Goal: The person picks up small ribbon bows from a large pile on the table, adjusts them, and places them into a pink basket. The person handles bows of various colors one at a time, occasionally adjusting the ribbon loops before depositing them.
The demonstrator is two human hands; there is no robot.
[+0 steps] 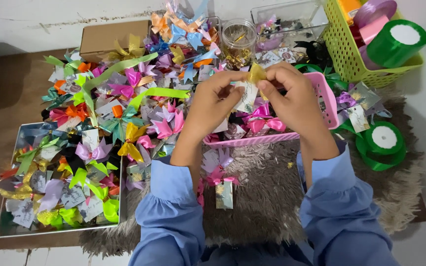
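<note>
Green ribbon rolls [383,139], yellow basket [343,49], glass jar [238,39].

Bows [124,98] left; basket [351,59] right; jar [238,42] behind.

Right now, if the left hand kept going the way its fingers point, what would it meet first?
The left hand points up and to the right, at the gold ribbon bow and small card it pinches together with the right hand. Past those, probably the right hand's fingertips; depth is unclear.
</note>
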